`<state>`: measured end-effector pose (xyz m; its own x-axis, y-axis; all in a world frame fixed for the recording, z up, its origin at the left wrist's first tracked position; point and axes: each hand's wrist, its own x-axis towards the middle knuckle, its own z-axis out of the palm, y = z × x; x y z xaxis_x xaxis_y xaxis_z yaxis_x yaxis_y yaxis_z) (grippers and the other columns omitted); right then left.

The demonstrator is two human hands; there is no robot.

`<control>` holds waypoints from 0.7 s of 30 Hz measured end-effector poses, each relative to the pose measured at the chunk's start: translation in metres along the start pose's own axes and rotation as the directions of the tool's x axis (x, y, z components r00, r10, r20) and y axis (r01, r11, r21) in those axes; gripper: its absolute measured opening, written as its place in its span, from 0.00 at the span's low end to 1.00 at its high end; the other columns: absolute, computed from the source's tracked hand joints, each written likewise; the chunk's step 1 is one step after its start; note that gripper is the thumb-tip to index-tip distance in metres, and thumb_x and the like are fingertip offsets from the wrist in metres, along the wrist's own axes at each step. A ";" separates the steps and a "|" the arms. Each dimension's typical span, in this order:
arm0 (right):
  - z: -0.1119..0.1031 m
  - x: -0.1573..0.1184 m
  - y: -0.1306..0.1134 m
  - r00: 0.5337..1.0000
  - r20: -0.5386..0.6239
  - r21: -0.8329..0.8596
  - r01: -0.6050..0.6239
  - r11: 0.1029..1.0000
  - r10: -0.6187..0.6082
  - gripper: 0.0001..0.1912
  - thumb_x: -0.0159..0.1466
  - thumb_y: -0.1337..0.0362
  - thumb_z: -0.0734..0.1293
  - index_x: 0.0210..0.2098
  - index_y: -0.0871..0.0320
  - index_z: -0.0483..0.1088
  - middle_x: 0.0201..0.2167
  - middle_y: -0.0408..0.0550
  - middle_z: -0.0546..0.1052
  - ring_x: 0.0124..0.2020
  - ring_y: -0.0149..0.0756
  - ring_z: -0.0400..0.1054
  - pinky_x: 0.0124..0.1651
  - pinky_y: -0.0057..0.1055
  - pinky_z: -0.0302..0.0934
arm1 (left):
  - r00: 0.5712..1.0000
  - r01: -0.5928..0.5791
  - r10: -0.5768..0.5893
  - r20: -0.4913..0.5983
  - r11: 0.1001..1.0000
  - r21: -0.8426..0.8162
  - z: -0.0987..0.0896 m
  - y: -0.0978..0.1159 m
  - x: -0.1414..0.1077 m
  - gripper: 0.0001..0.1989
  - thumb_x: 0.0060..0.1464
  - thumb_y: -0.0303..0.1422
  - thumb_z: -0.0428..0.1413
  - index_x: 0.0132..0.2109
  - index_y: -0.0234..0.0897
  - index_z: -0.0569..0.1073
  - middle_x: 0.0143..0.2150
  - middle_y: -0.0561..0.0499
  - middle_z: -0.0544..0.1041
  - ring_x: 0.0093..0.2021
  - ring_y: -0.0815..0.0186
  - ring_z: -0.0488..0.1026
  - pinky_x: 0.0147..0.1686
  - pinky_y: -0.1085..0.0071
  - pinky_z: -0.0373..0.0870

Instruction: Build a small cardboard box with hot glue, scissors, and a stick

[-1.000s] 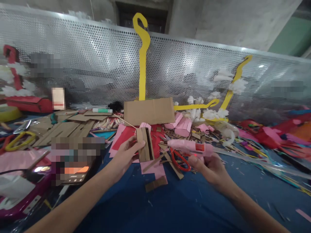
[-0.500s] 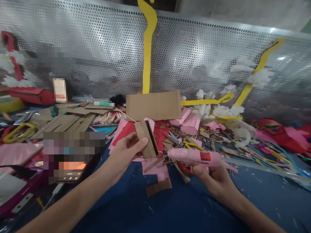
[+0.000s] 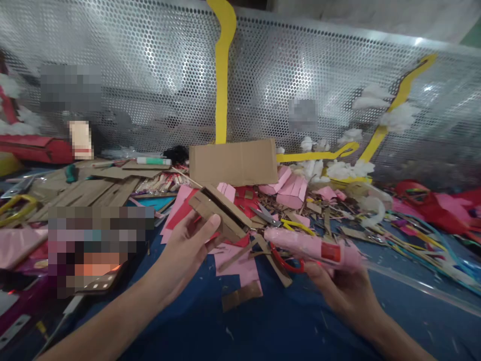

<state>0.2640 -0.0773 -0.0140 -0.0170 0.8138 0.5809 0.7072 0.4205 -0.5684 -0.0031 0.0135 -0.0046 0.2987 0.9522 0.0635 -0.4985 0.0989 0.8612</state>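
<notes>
My left hand (image 3: pixel 188 245) grips a small folded cardboard piece (image 3: pixel 229 228) between thumb and fingers, its dark open slot facing up and right. In my right hand (image 3: pixel 345 286) is a pink-wrapped glue gun (image 3: pixel 300 244), whose nozzle lies at the lower right end of the cardboard; whether they touch is unclear. Behind both hands stands a plain cardboard box (image 3: pixel 233 163). Scissors with red and yellow handles (image 3: pixel 296 225) lie among scraps just beyond the glue gun. Pink paper (image 3: pixel 240 268) spreads on the blue table under the cardboard piece.
A perforated metal panel (image 3: pixel 263 75) rises behind the table. Yellow strips (image 3: pixel 222 90) and white fluff (image 3: pixel 398 118) stand before it. Cardboard strips (image 3: pixel 90 190) lie at left, a phone (image 3: pixel 99 283) below them. Colourful sticks (image 3: pixel 424 250) and red material (image 3: pixel 417 193) are at right.
The cardboard piece has tilted over, from nearly upright to a slant down to the right. My right hand and the glue gun have shifted slightly right and down. The view has turned a little.
</notes>
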 end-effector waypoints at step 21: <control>-0.005 0.001 -0.001 1.000 0.019 -0.008 0.020 1.000 -0.020 0.13 0.69 0.59 0.67 0.48 0.50 0.81 0.33 0.48 0.85 0.36 0.46 0.81 0.39 0.36 0.78 | 1.000 -0.006 0.006 -0.013 1.000 0.031 0.003 -0.003 -0.004 0.24 0.59 0.38 0.66 0.60 0.44 0.72 0.56 0.46 0.79 0.56 0.56 0.76 0.48 0.67 0.78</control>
<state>0.2668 -0.0789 -0.0101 -0.0444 0.8127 0.5810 0.7123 0.4335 -0.5520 0.0003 0.0089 -0.0060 0.2853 0.9564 0.0623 -0.4749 0.0846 0.8760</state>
